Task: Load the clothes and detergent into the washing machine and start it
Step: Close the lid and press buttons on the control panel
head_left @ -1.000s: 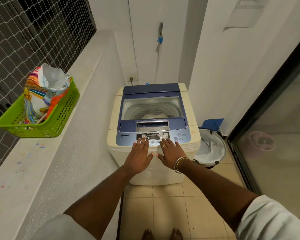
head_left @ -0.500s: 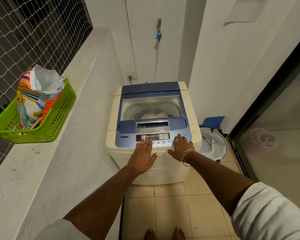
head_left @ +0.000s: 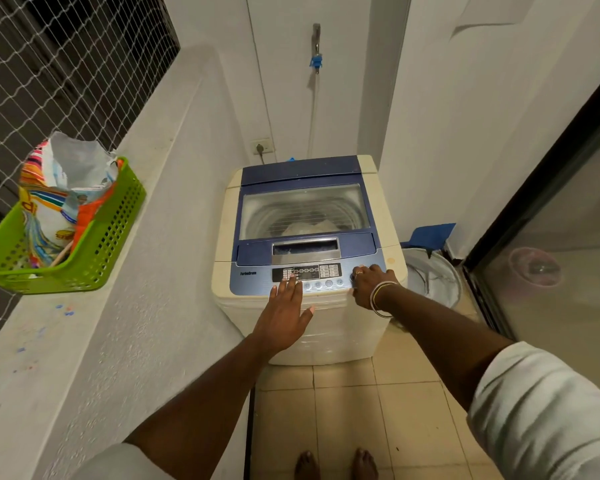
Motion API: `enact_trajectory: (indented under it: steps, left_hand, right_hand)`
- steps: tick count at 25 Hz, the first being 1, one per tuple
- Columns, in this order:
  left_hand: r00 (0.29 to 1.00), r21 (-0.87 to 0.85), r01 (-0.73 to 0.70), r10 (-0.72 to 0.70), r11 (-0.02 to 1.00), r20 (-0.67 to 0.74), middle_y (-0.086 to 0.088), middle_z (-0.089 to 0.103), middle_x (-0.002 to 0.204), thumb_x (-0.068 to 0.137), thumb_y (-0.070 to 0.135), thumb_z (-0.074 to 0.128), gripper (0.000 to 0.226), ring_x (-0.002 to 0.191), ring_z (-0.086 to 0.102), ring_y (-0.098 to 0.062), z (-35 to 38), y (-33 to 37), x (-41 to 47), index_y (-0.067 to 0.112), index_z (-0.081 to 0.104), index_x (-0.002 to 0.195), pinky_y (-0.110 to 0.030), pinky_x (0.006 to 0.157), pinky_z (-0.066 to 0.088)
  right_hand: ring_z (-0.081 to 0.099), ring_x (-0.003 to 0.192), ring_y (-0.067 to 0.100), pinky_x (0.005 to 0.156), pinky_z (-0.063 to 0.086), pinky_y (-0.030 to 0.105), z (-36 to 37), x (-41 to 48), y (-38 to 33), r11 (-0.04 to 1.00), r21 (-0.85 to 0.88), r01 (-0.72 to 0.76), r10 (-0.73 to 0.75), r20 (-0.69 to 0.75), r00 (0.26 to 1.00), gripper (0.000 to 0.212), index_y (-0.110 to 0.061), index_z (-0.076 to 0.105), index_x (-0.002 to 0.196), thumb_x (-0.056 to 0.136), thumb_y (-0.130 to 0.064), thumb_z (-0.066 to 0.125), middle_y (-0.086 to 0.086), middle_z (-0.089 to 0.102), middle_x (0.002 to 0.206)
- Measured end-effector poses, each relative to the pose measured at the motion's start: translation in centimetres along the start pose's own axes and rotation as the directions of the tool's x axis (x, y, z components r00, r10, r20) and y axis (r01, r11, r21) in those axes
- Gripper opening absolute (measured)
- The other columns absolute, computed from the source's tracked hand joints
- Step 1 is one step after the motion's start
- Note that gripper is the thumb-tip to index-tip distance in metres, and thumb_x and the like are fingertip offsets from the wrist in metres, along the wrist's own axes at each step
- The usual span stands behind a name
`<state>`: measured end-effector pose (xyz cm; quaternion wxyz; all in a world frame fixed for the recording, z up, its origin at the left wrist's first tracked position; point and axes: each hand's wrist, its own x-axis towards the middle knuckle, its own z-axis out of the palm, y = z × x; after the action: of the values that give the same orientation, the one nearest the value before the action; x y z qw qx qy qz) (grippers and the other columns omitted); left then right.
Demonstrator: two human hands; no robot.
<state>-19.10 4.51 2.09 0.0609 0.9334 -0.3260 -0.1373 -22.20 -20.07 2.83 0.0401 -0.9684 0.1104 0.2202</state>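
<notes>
The washing machine (head_left: pixel 305 237) stands against the back wall with its lid down. Pale clothes (head_left: pixel 307 227) show through the clear lid window, so loading looks done. Whether detergent has gone in cannot be told; the opened detergent bag (head_left: pixel 66 188) sits in the green basket (head_left: pixel 101 244) on the ledge to the left, well apart from the machine.

At the control panel (head_left: pixel 307 273), the left hand (head_left: pixel 284 311) lies flat with straight fingers, its tips touching the panel's lower middle, gripping nothing. The right hand (head_left: pixel 368 284) rests on the panel's right end with fingers bent down onto the buttons and nothing held; which button it touches is too small to tell.

Judging from this, only starting the cycle is left. The laundry hamper (head_left: pixel 433 275) just beside the machine looks emptied.
</notes>
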Motion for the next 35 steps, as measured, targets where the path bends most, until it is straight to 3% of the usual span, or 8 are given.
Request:
enact_trajectory:
  steps: [4,8,13,17,23,35]
  left_hand:
    - [0.998,0.005,-0.025,0.025,1.0,-0.055,-0.01,0.007,0.168,0.104,0.052,0.03,0.071,0.156,0.005,-0.027,-1.0,0.1,-0.4,0.011,0.012,0.16,-0.042,0.125,0.004]
    - [0.997,0.007,-0.005,0.006,1.0,-0.071,-0.011,0.007,0.168,0.104,0.052,0.031,0.071,0.155,0.006,-0.029,-1.4,-0.6,-0.9,0.01,0.015,0.159,-0.042,0.125,0.004]
    - [0.998,-0.001,0.02,-0.02,1.0,-0.056,-0.009,0.003,0.169,0.104,0.053,0.03,0.072,0.156,0.003,-0.028,-1.1,-1.1,-1.7,0.012,0.009,0.16,-0.042,0.125,0.003]
    - [0.998,0.003,0.036,-0.036,0.999,-0.055,-0.009,0.004,0.169,0.105,0.053,0.029,0.071,0.156,0.003,-0.027,-0.9,-1.1,-1.7,0.012,0.01,0.16,-0.042,0.125,0.002]
    - [0.998,0.018,0.034,-0.033,0.999,-0.052,-0.009,0.002,0.169,0.105,0.053,0.026,0.071,0.156,0.002,-0.027,-0.8,-0.9,-1.9,0.013,0.008,0.16,-0.039,0.123,-0.002]
    - [0.998,0.024,0.017,-0.015,1.0,-0.061,-0.008,0.003,0.169,0.105,0.052,0.028,0.069,0.156,0.003,-0.028,-1.4,-0.2,-3.2,0.014,0.009,0.16,-0.041,0.124,-0.001]
  right_hand:
    - [0.044,0.129,0.029,0.101,0.038,0.051,-2.1,-0.5,0.0,1.0,-0.011,-0.017,0.018,0.031,0.999,0.046,-0.019,0.039,0.139,0.096,-0.033,0.047,0.007,0.054,0.136]
    - [0.045,0.128,0.028,0.101,0.04,0.05,-1.0,-2.3,0.3,0.997,0.071,-0.007,0.012,-0.066,0.998,0.044,-0.019,0.042,0.137,0.095,-0.028,0.053,0.006,0.053,0.133]
    - [0.044,0.13,0.027,0.105,0.041,0.05,0.4,-2.4,-2.0,0.992,0.111,0.053,-0.037,-0.143,0.989,0.051,-0.016,0.041,0.138,0.094,-0.039,0.055,0.005,0.047,0.139]
    - [0.031,0.142,0.026,0.113,0.031,0.05,1.4,-2.7,-4.9,0.99,0.069,0.124,-0.104,-0.248,0.963,0.062,-0.015,0.036,0.146,0.097,-0.053,0.042,0.005,0.035,0.154]
    - [0.003,0.153,0.026,0.122,0.009,0.054,2.5,-4.2,-6.2,0.991,0.024,0.132,-0.121,-0.26,0.958,0.079,-0.012,0.013,0.156,0.097,-0.063,0.027,0.008,0.008,0.165]
    - [-0.004,0.153,0.026,0.122,0.006,0.055,2.7,-6.9,-6.9,0.993,0.009,0.12,-0.113,-0.273,0.955,0.086,-0.013,0.007,0.157,0.094,-0.07,0.019,0.008,0.0,0.165]
